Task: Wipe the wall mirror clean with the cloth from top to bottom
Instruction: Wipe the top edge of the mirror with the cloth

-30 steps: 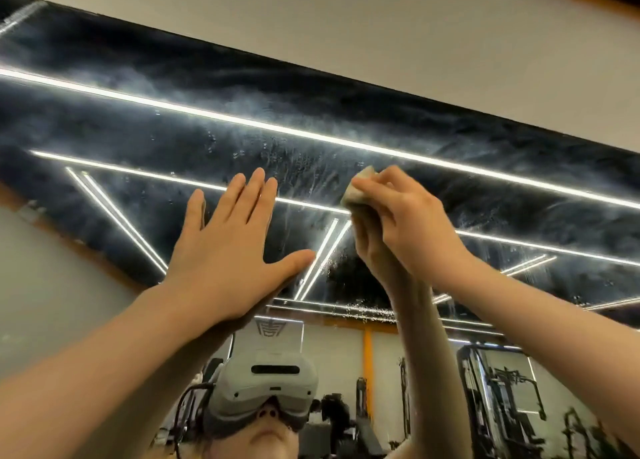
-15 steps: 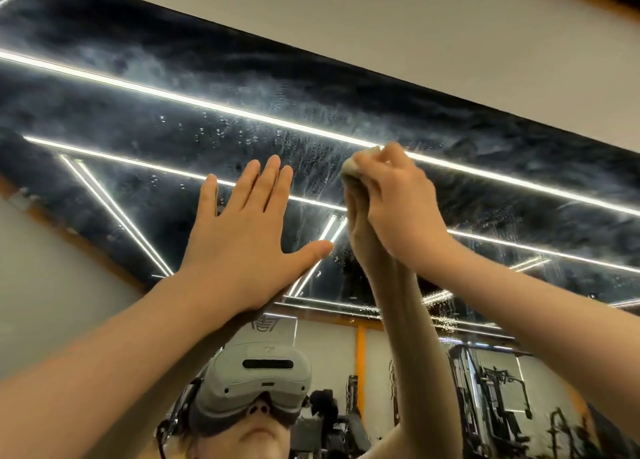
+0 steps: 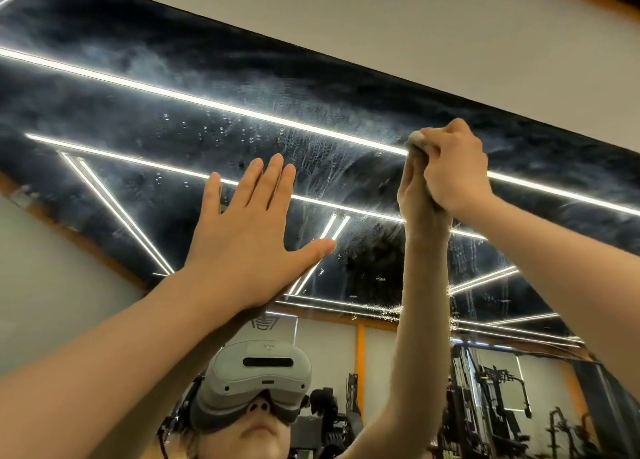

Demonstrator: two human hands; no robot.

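1 mirror [image 3: 145, 112] | 1 cloth [image 3: 416, 139] gripped by right hand [image 3: 453, 168], pressed on mirror | left hand [image 3: 249, 230] laid flat, fingers spread, on mirror

Bright light strips [image 3: 221, 104] glare in the mirror [image 3: 104, 78]; wide-angle edges bend.

No readable words or numbers anywhere. Only a sign of sorts: a robot-face emblem [image 3: 265, 323], seen reflected in the mirror [image 3: 145, 88] on a pale panel [image 3: 287, 330] behind the headset [image 3: 254, 382]. Tiny mark on top of the headset, too small to read.
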